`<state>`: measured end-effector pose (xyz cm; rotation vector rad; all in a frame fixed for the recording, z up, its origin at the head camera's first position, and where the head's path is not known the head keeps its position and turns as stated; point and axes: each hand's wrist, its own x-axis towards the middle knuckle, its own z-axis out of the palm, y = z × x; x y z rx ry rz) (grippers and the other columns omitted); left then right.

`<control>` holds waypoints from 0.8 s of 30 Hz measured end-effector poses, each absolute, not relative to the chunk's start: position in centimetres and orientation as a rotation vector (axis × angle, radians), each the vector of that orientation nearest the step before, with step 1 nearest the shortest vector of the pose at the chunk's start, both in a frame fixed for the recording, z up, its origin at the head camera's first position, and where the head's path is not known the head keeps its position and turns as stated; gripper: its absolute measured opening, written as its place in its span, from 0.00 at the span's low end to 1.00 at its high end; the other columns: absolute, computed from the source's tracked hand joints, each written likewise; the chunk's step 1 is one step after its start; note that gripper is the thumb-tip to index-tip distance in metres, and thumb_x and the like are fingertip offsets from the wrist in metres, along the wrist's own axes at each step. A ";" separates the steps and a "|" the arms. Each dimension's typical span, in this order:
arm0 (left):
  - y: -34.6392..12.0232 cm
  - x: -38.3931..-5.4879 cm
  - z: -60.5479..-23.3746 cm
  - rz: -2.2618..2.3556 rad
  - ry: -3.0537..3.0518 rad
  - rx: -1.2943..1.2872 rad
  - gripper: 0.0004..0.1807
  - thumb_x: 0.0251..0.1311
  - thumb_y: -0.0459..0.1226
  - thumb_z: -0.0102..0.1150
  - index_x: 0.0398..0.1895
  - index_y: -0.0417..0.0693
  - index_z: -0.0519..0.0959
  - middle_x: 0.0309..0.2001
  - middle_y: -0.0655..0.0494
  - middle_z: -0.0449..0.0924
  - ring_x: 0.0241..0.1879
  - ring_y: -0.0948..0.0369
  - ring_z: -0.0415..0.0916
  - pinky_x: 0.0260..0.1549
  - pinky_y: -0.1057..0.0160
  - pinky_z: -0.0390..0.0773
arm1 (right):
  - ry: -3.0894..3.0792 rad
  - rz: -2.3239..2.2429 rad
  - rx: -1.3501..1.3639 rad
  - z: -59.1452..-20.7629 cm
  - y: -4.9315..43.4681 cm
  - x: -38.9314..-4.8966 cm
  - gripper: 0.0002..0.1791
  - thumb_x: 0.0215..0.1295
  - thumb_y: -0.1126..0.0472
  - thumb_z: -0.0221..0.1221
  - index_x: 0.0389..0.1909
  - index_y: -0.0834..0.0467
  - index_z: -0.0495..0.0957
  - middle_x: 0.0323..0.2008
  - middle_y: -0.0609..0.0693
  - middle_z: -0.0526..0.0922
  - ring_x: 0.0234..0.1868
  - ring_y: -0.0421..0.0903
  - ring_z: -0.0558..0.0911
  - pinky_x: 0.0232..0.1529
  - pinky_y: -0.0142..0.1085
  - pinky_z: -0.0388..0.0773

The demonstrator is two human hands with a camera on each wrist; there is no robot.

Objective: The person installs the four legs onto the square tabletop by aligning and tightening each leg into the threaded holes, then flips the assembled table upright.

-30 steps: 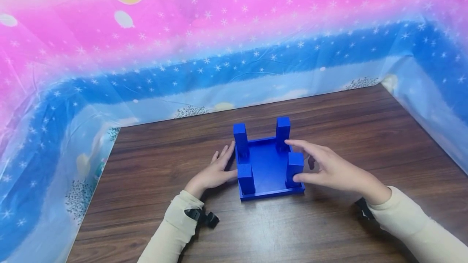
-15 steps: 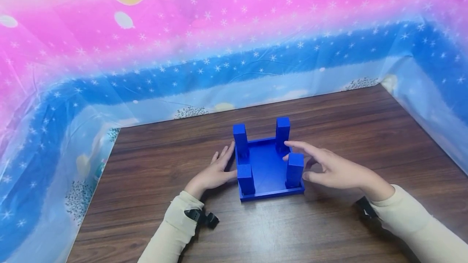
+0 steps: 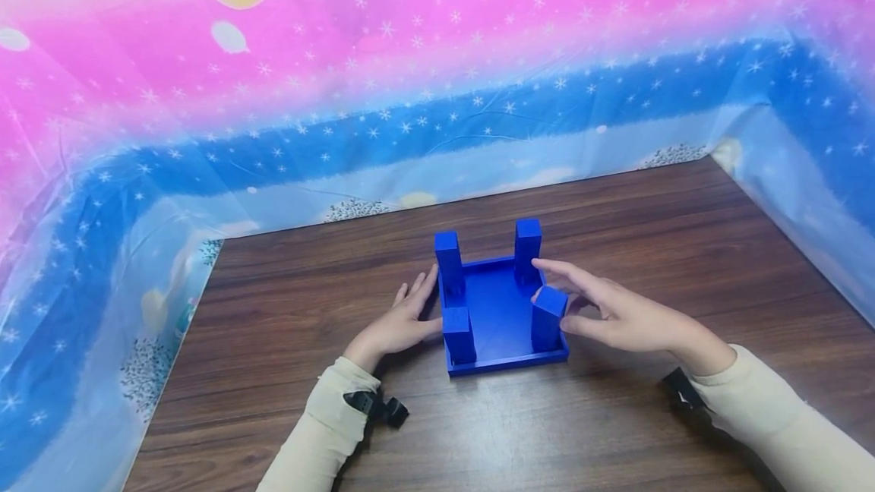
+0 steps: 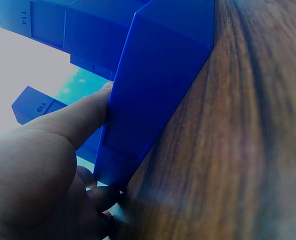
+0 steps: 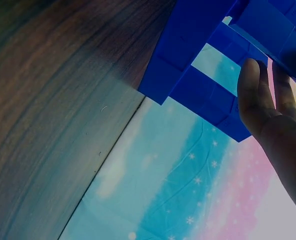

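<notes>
A blue square tray-like base with a low rim lies on the table, with a square blue post standing at each corner. My right hand pinches the near right post, which is turned slightly out of line with the base. Its thumb is on the near side, and its index finger stretches toward the far right post. My left hand rests along the base's left side, fingers extended. In the left wrist view the left thumb presses the base's side; small raised numbers mark two posts.
The brown wood-grain table extends around the base. Behind it and along both sides hangs a pink and blue snowflake-printed cloth. Black straps with small devices sit at both wrists, over pale sleeves.
My right thumb came off the near right post, then returned to its side. That post has twisted and leans slightly to the left at its foot. My left hand and the base have stayed put.
</notes>
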<state>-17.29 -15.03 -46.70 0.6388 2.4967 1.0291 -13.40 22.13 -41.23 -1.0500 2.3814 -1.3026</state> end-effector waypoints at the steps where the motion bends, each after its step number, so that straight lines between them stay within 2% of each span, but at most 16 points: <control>1: -15.0 -17.3 -46.7 1.028 2.497 0.637 0.55 0.74 0.52 0.60 0.87 0.46 0.34 0.86 0.46 0.37 0.85 0.50 0.28 0.80 0.46 0.25 | 2.382 -1.303 -1.049 -41.2 22.1 -13.4 0.46 0.73 0.69 0.63 0.85 0.49 0.51 0.76 0.65 0.67 0.72 0.63 0.72 0.59 0.50 0.83; 7: -15.0 -17.3 -46.8 1.030 2.496 0.647 0.55 0.73 0.52 0.60 0.87 0.45 0.35 0.86 0.46 0.37 0.84 0.50 0.28 0.80 0.46 0.25 | 2.403 -1.302 -0.998 -41.1 22.0 -13.3 0.45 0.73 0.65 0.66 0.84 0.50 0.53 0.75 0.65 0.67 0.70 0.61 0.74 0.59 0.53 0.82; 13: -15.0 -17.4 -46.8 1.034 2.493 0.654 0.56 0.73 0.53 0.60 0.87 0.45 0.34 0.86 0.46 0.37 0.84 0.50 0.28 0.80 0.47 0.25 | 2.444 -1.282 -0.973 -41.2 22.0 -13.4 0.46 0.70 0.58 0.70 0.83 0.48 0.55 0.71 0.62 0.72 0.62 0.54 0.78 0.56 0.48 0.84; 19: -15.0 -17.4 -46.8 1.027 2.496 0.650 0.55 0.74 0.53 0.60 0.87 0.45 0.34 0.86 0.46 0.37 0.84 0.50 0.28 0.80 0.48 0.25 | 2.446 -1.284 -1.008 -41.3 22.1 -13.5 0.47 0.69 0.56 0.72 0.83 0.48 0.57 0.69 0.61 0.74 0.53 0.47 0.80 0.48 0.42 0.85; 22: -15.0 -17.4 -46.8 1.028 2.497 0.649 0.55 0.74 0.52 0.60 0.87 0.44 0.34 0.86 0.46 0.36 0.84 0.50 0.28 0.80 0.47 0.25 | 2.438 -1.275 -1.018 -41.4 22.1 -13.5 0.48 0.68 0.55 0.72 0.83 0.47 0.57 0.69 0.61 0.74 0.51 0.46 0.80 0.47 0.43 0.85; 24: -15.0 -17.4 -46.8 1.024 2.496 0.645 0.55 0.74 0.53 0.60 0.87 0.45 0.34 0.86 0.46 0.36 0.84 0.50 0.27 0.80 0.47 0.25 | 2.430 -1.267 -1.034 -41.4 22.1 -13.5 0.48 0.68 0.59 0.71 0.83 0.47 0.56 0.71 0.62 0.73 0.52 0.46 0.81 0.49 0.44 0.85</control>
